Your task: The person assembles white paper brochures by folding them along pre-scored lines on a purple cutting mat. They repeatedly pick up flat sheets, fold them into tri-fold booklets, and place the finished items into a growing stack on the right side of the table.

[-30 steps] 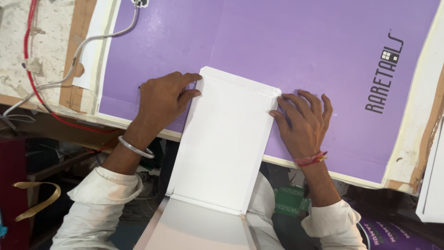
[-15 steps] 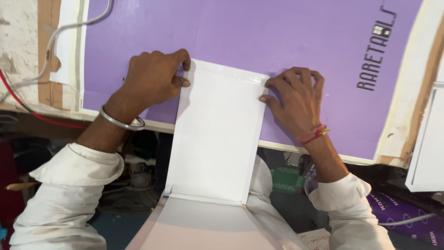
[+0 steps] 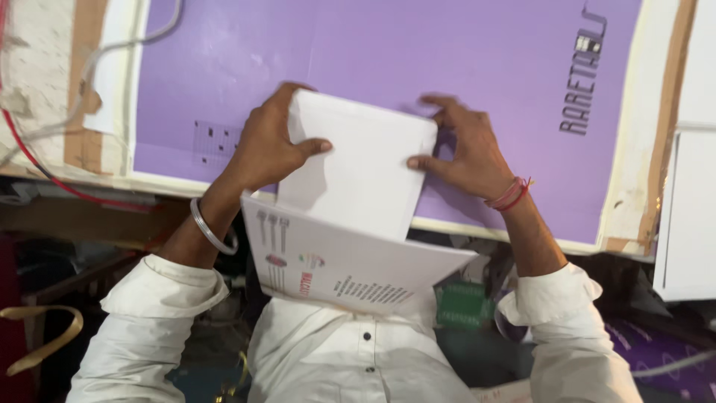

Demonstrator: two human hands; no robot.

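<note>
A white cardboard box blank (image 3: pixel 358 172) is lifted off the purple work surface (image 3: pixel 418 52), folded so its upper panel stands up and its printed lower flap (image 3: pixel 335 269) juts toward me. My left hand (image 3: pixel 268 145) grips the upper panel's left edge, thumb across the front. My right hand (image 3: pixel 466 153) grips the right edge, thumb pressed on the front. A metal bangle sits on my left wrist and a red thread band on my right.
Red and white cables (image 3: pixel 45 160) run along the left of the table over brown cardboard (image 3: pixel 86 89). A white panel (image 3: pixel 690 216) lies at the right edge. A green part (image 3: pixel 462 306) and purple sheets (image 3: pixel 656 347) lie below the table edge.
The white blank lay flat with both hands pressing its top corners. Now both hands have lifted and folded it, the upper panel raised and the printed flap swung toward me.
</note>
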